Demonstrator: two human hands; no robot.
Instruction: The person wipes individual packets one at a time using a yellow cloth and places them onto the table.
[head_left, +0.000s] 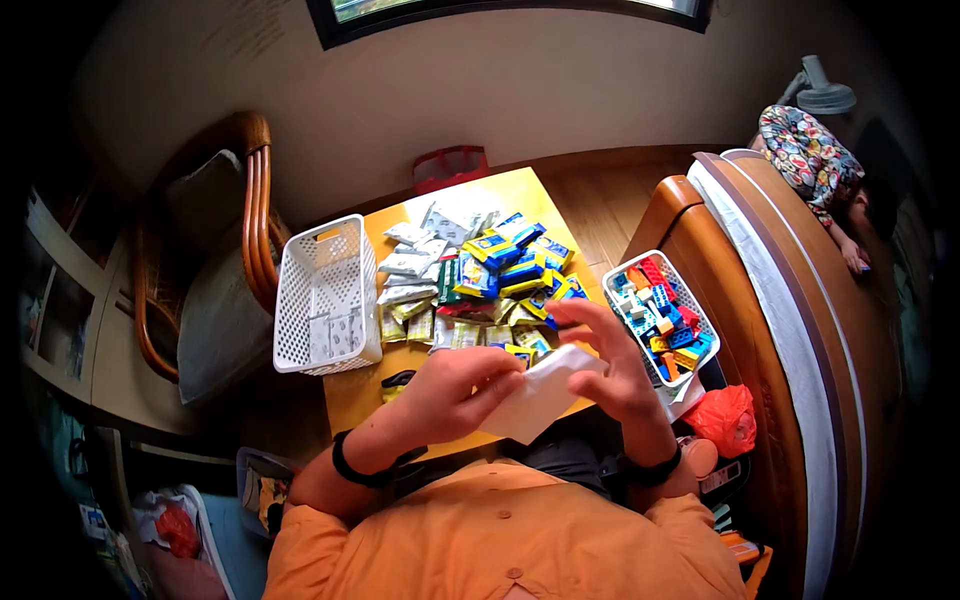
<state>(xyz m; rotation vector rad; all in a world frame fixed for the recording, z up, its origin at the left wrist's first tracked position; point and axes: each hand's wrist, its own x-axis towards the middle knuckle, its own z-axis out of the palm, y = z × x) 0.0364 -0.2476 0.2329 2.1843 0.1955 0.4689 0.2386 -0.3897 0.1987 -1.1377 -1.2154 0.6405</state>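
My left hand (466, 390) pinches the upper left edge of a thin white sheet or flat bag (541, 394) between thumb and fingers. My right hand (616, 358) is at the sheet's right corner, fingers spread and curved; whether its thumb touches the sheet is unclear. Just beyond both hands, a pile of small packets covers much of the yellow table (360, 405). It has blue-and-yellow packets (491, 249), silver-white packets (409, 262) and a dark green and red packet (448, 281). A white perforated plastic basket (371, 300) at the table's left holds several silver-white packets.
On the right, a white basket (609, 289) of toy building bricks stands beside the wooden bed frame (720, 300). A red plastic bag (724, 420) is below it. A wooden armchair (259, 217) stands left. Another person (810, 161) is on the bed, far right.
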